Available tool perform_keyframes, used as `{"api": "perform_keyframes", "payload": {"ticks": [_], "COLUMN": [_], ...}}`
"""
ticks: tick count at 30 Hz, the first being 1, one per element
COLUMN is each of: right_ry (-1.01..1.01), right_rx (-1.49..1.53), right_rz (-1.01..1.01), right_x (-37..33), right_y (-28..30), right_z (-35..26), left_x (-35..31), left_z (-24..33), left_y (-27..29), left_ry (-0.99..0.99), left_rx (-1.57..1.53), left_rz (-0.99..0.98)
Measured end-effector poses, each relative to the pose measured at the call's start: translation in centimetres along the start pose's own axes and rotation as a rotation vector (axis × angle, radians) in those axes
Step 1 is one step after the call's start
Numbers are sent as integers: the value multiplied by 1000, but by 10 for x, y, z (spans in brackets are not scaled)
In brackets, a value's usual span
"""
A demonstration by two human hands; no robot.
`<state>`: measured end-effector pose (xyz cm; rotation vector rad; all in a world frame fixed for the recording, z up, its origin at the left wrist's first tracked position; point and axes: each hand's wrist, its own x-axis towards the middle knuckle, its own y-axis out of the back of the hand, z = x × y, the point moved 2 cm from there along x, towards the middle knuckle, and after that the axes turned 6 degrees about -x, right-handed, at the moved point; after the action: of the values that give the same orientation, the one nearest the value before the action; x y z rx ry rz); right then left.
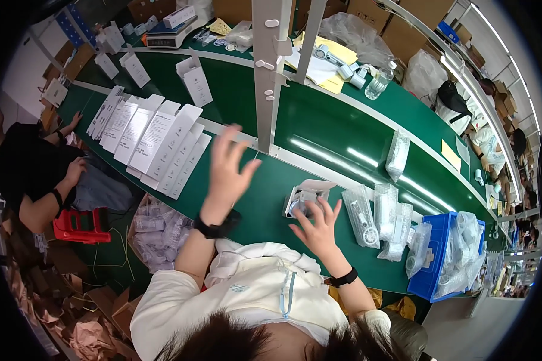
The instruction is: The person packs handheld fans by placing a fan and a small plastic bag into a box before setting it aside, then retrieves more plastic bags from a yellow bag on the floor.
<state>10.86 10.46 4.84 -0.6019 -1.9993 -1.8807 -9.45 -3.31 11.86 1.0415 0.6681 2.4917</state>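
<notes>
The room bends away into a dark rim, which cuts off the cartons point(367, 15) at the far side; people at the far right are too small to make out. The green table point(265, 186) runs from far left to near right, its near edge partly hidden by my body and arms. Beyond it lies a glossy green belt point(325, 150) streaked with lamp light, and a pale post point(264, 78) blocks some of the view. At the left sits a person in dark clothes point(27, 156), head not distinguishable. White boxes point(153, 135) lie overlapped on the left; a blue bin point(436, 265) stands at the near right, its inside covered by clear packets, with more packets point(360, 216) beside it. My left hand point(227, 165) is blurred, wide, holding nothing, above the table. My right hand point(319, 231) is spread wide at the open box point(289, 206) before me; whether it presses, I cannot tell. Inside sits a pale round piece point(302, 200), partly behind my fingers
</notes>
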Motion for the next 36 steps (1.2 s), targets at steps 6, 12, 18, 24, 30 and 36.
{"api": "perform_keyframes", "payload": {"ticks": [6,12,18,24,30,36], "right_ry": [-374,-703,-683,-448,-1053,-1304], "right_rx": [790,1164,1059,722,-545,79], "right_rz": [88,8,156,80,-91,-441], "right_x": [3,53,124,110,104,67], "right_y": [-19,-26,-58,-88,-102,-135], "right_z": [29,90,190,234,329,371], "left_x": [14,-29,-98,-68,-74,-29], "left_z": [-127,-49,-7,-34,-89,-43], "left_y": [111,84,-45,-74,-105,-93], "left_ry": [468,493,389,562,578,663], "left_rx": [1074,654,529,223,-379,-811], "left_rz": [-242,-400,-722,-1032,-978,-941]}}
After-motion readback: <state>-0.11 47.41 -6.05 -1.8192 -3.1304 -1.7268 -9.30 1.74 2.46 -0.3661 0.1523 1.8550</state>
